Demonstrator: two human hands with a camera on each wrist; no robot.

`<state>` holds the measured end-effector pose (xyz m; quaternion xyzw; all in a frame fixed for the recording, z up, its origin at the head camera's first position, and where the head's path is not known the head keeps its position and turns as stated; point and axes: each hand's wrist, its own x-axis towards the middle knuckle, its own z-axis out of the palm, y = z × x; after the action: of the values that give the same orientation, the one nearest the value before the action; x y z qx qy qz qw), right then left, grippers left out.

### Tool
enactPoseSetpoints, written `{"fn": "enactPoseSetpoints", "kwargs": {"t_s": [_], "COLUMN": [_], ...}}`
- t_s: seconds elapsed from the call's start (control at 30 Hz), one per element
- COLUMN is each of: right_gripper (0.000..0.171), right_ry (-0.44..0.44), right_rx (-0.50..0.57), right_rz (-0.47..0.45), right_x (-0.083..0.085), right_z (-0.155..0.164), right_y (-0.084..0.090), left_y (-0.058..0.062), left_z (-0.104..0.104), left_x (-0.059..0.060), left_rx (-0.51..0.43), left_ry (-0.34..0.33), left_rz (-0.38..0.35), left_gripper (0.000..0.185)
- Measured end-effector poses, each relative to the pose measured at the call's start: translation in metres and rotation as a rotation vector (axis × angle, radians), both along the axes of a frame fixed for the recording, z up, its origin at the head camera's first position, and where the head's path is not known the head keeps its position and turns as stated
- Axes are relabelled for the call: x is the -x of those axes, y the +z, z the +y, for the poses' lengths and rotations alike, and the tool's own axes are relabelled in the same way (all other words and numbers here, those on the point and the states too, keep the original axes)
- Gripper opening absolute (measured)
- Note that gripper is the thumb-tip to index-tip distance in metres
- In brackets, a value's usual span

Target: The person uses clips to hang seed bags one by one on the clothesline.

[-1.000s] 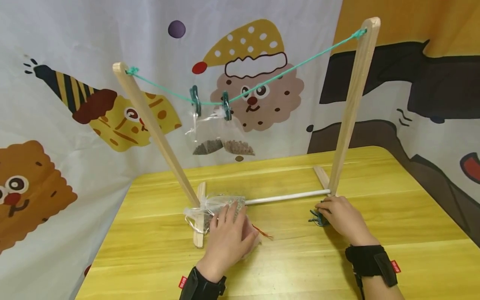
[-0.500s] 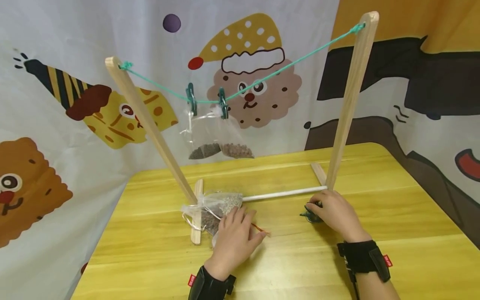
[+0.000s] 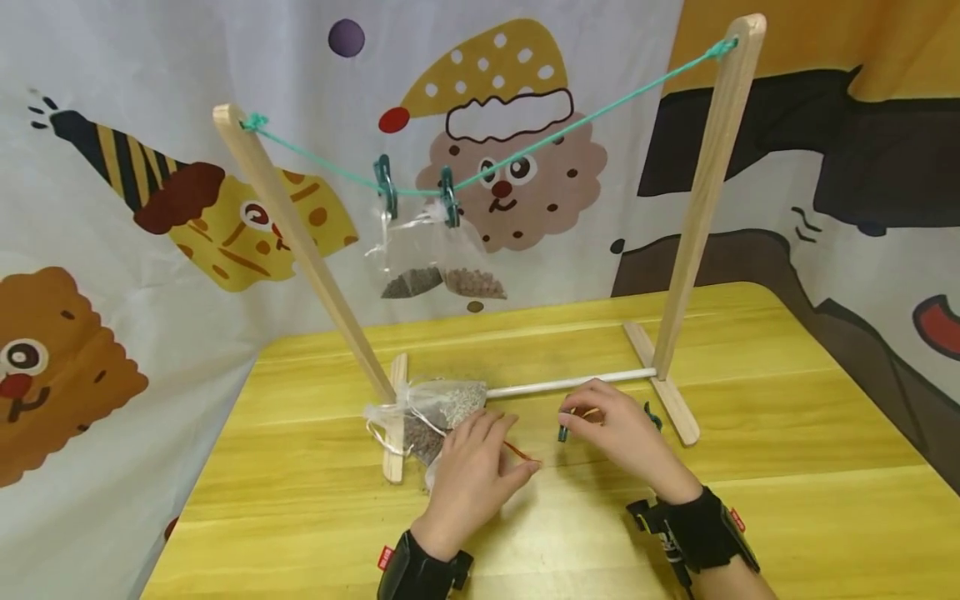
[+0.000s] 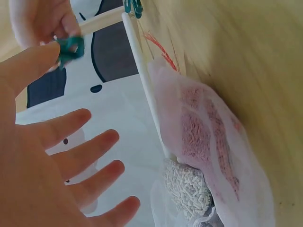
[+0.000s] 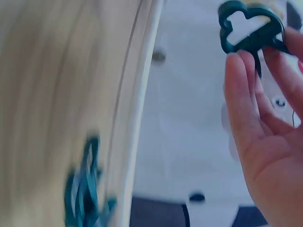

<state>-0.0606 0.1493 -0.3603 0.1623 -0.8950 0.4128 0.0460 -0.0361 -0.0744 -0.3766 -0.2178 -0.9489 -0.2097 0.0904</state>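
Observation:
My right hand [image 3: 603, 425] pinches a green clip [image 3: 562, 428] just above the table, in front of the white dowel [image 3: 570, 385] of the wooden rack. The right wrist view shows the same clip [image 5: 248, 26] at my fingertips. My left hand [image 3: 480, 462] lies with straight, spread fingers on the mesh bags [image 3: 435, 412] beside the rack's left foot. In the left wrist view a bag of reddish grains [image 4: 203, 137] and a bag of white pellets [image 4: 187, 182] lie on the wood. Two green clips [image 3: 416, 193] hold two clear bags [image 3: 438, 267] on the green cord [image 3: 570, 125].
More green clips [image 3: 652, 414] lie by the rack's right foot [image 3: 671, 404]. An orange string [image 3: 517, 452] trails from under my left hand. The two slanted posts [image 3: 307, 250] stand on a yellow table [image 3: 787, 433], with a cartoon cloth behind.
My right hand has lifted one green clip from the pile by the right foot and carried it left toward the middle. My left hand has stayed on the mesh bags.

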Motion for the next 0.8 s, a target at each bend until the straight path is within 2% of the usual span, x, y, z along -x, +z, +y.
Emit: {"fn": "enactPoseSetpoints", "kwargs": {"t_s": [0.13,0.3,0.4,0.6,0.8], "right_gripper": [0.015,0.027,0.03,0.032,0.032], "right_ry": [0.004,0.049,0.096,0.127,0.195], "right_rx": [0.171,0.389,0.493,0.552,0.562], "right_rz": [-0.073,-0.291,-0.376,-0.435,-0.457], "right_x": [-0.004,-0.008,-0.009,-0.009,-0.007], "right_z": [-0.014,-0.026,-0.029,-0.031,-0.029], "right_y": [0.001,0.002,0.0,-0.005,-0.006], "left_y": [0.001,0.002,0.002,0.003,0.004], "left_z": [0.002,0.003,0.004,0.004,0.004], "left_x": [0.0,0.0,0.0,0.002,0.003], "left_rx": [-0.009,-0.062,-0.118,-0.206,-0.266], "left_ry": [-0.011,-0.012,-0.01,-0.048,-0.069], "left_rz": [0.049,0.109,0.138,0.173,0.16], "left_gripper": [0.065,0.058,0.048,0.028,0.017]}}
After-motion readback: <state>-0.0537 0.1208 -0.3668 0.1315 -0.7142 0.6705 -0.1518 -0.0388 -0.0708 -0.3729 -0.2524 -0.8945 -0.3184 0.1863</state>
